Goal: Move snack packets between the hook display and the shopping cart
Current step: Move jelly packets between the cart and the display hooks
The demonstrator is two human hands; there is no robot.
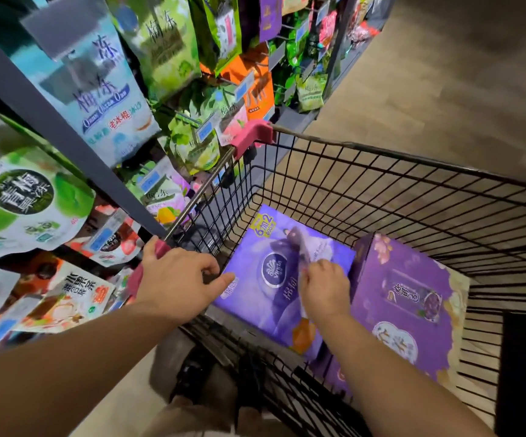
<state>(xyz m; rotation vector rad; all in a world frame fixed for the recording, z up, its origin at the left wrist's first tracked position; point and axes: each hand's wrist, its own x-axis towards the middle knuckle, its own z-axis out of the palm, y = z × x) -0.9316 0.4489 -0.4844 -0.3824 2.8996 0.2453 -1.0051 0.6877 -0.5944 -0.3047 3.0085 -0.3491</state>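
1. Packet (310, 247) first: it is inside the cart (413, 159), blurred, just above the tissue pack (255, 279) and near the purple box (413, 304); our right hand (324, 290) pinches its lower end, fingers curled tight round the film.
2. Our left hand (176, 279) lies over the cart's near left corner, beside a pink corner guard (160, 247); its fingers are loosely bent, forefinger stretched out, and it seems to hold nothing; we judge it best used pressing on the rim so the cart does not roll.
3. We cannot tell whether the packet is going in or coming out; so we plan for both.
4. If it is coming out, we lift it straight up, clear of the wire wall, before swinging left to the hook display (173, 58); a pinch at one end will probably let a light packet flop, so we take the top edge with the left hand and line the hanging hole up with a hook.
5. If it is going in, we lay it flat on the tissue pack; we avoid the gap beside the purple box, where it could slip down out of reach.
6. Either way we mind the wire mesh; a corner of film could snag there.
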